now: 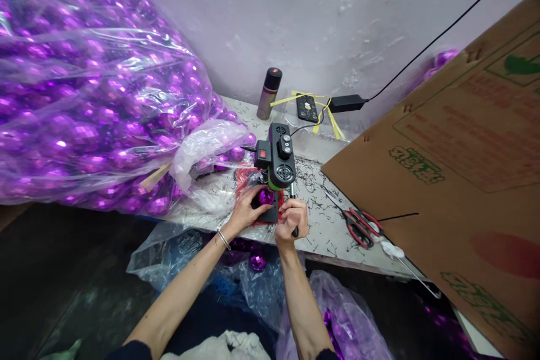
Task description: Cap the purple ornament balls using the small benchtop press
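A small black benchtop machine (277, 158) with a red switch stands on the white table (324, 225). My left hand (246, 208) is closed around a shiny purple ball (265, 197) held on the machine's black base under its head. My right hand (290, 219) grips the machine's black lever handle (293, 202) at its right side. A bracelet (223, 239) is on my left wrist.
A huge clear bag of purple balls (84, 95) fills the left. A large cardboard sheet (459, 169) leans at the right. Red scissors (360, 225), a spray can (269, 93), a power adapter (346, 103) and plastic bags with balls (253, 270) lie around.
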Available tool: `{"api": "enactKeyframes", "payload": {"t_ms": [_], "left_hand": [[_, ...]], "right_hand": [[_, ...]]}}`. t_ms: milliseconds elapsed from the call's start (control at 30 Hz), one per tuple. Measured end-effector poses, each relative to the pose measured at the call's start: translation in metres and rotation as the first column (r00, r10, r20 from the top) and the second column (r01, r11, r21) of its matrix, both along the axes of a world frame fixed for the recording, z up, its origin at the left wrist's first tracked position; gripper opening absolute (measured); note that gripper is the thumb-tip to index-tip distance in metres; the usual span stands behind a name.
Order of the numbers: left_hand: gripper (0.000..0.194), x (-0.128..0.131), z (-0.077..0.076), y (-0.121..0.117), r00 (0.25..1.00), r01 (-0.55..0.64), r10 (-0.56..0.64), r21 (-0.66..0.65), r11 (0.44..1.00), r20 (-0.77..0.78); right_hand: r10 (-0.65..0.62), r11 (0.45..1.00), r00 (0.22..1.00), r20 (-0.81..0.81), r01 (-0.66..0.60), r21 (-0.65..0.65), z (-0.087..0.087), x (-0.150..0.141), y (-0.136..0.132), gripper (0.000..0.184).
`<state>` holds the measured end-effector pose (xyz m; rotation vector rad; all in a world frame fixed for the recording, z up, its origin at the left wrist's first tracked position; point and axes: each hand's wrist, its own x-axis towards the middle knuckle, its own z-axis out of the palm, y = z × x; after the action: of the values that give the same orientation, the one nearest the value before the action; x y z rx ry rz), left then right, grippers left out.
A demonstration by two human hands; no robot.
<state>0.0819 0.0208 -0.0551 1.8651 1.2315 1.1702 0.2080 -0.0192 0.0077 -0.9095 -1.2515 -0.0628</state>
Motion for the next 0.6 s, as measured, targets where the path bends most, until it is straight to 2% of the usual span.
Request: {"api": "enactKeyframes", "payload": {"t_ms": [167,233,300,400,500,600], "left_hand": [[0.051,0.001,-0.001,0.001,0.999,-0.002,0.002,0.009,1.0,0.032],[0.05,0.002,-0.001,0.003,0.999,-0.004,0.003,0.021,1.0,0.035],[0.049,0.002,0.001,0.005,0.999,0.0,-0.001,0.027,1.0,0.035],[0.051,0.0,0.003,0.001,0.999,0.02,-0.021,0.021,1.0,0.029],[0.049,-0.007,0.004,-0.019,1.0,0.026,-0.026,0.034,0.999,0.015],[0.05,-0.025,0.007,-0.043,0.999,-0.043,0.043,0.075,0.996,0.006]], "right_hand": [[0.016,1.0,1.0,-0.005,-0.016,-0.001,-0.011,-0.001,0.001,0.039],[0.029,0.999,1.0,-0.007,-0.029,0.015,-0.01,-0.003,0.002,0.04],[0.023,1.0,0.998,-0.066,-0.023,0.006,0.0,-0.004,0.003,0.042],[-0.003,0.996,0.989,-0.145,-0.01,-0.087,0.029,-0.004,0.003,0.044],[0.017,0.989,0.99,-0.143,-0.037,-0.141,0.057,-0.001,-0.001,0.045],[0.044,0.989,0.994,-0.099,-0.058,-0.137,0.065,0.002,-0.004,0.044]]}}
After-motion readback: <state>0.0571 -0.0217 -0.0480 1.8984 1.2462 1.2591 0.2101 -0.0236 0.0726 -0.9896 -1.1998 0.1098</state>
